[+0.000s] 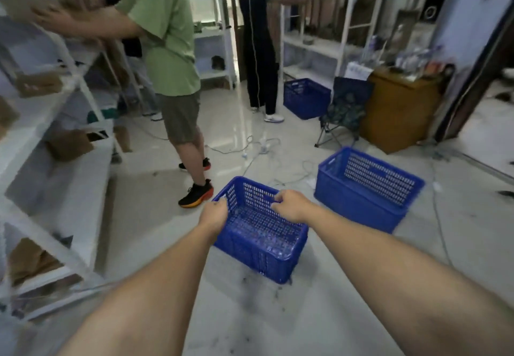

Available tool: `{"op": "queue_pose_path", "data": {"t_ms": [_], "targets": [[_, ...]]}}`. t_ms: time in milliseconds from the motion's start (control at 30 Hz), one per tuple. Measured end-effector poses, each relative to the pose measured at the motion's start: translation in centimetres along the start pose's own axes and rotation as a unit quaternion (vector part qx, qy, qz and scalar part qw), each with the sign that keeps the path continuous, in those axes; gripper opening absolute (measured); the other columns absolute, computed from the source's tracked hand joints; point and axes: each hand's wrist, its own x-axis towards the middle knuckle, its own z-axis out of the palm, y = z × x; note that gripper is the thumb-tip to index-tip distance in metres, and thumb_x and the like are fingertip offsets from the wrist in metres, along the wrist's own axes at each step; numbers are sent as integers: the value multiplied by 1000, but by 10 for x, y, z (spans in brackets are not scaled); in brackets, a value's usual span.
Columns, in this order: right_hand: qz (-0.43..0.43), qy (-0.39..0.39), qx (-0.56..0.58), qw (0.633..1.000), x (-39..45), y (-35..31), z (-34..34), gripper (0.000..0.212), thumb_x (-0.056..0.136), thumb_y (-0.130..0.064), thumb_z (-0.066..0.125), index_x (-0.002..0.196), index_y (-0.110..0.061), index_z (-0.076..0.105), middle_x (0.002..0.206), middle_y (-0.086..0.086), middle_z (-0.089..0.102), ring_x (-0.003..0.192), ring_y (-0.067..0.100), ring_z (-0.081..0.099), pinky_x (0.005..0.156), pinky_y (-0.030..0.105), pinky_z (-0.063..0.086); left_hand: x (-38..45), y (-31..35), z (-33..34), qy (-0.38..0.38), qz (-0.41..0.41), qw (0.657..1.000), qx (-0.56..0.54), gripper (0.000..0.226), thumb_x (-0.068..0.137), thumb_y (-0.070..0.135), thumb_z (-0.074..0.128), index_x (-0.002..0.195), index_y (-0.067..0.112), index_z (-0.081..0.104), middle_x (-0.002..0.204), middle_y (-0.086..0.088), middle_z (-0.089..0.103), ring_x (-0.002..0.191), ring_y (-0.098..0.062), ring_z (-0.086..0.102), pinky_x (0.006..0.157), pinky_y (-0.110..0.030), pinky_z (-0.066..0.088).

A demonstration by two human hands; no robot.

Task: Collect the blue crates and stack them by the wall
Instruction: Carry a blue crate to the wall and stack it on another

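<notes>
glossy pale floor (347, 286), white shelving (69, 161) | blue crates x3: nearest crate (264, 247) gripped on its rims by left hand (214, 214), right hand (292, 205) | 2 people standing

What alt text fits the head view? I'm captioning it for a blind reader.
Both hands, left hand and right hand, grip the rim of an empty blue crate above a pale floor. A second blue crate sits on the floor to the right, a third farther back near white shelving, where two people stand.
</notes>
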Motion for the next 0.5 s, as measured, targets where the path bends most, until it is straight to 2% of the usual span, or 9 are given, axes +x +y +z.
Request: {"op": "queue_pose_path", "data": {"t_ms": [100,133,200,233,300,333,433,500], "targets": [[35,8,25,999,12,65,-51,34,95,-31,51,118,-9,63,123,13,64,113,30,60,89,30,44,32,11,82,-7,-27,1000,-12,55,89,45,38,113,2,61,101,-19,66,88,-34,62,72,-35,43],[46,11,37,998,16,81,-64,38,95,-31,51,124,-9,60,128,12,61,117,29,58,91,30,43,30,17,102,-13,-37,999,-15,55,89,45,38,119,3,59,95,-16,65,84,-32,61,70,-34,44],[64,28,62,996,29,116,-88,48,94,-34,50,136,-9,51,139,10,54,125,27,52,98,31,41,24,32,145,-30,-44,998,-27,50,94,40,38,118,1,58,79,-8,57,72,-25,55,69,-34,46],[72,31,75,994,35,131,-97,50,94,-35,49,138,-10,49,142,9,52,127,26,51,100,32,40,24,37,161,-37,-45,998,-25,47,95,39,39,116,2,58,81,-7,55,77,-25,56,77,-37,49],[86,21,86,992,48,154,-106,47,93,-35,49,133,-11,53,134,7,56,117,24,54,98,35,41,28,42,183,-38,-55,997,-25,47,94,40,41,118,3,55,91,-9,56,93,-30,59,93,-45,49],[91,9,86,992,56,162,-109,41,93,-34,48,126,-11,57,124,6,59,107,22,55,95,36,44,34,43,190,-37,-63,997,-32,46,93,40,42,119,4,53,90,-8,56,92,-30,59,93,-44,49],[100,-8,113,989,94,176,-113,24,93,-30,48,95,-11,62,98,4,63,88,19,57,82,36,46,58,45,196,-22,-91,995,-35,31,94,38,42,103,11,54,77,-4,49,68,-21,49,66,-34,43],[109,-21,134,985,120,178,-111,25,93,-27,48,83,-7,59,88,7,62,84,22,58,77,35,45,78,41,192,-23,-114,993,-30,28,96,39,41,87,15,52,75,-4,48,66,-21,48,61,-33,42]]}}
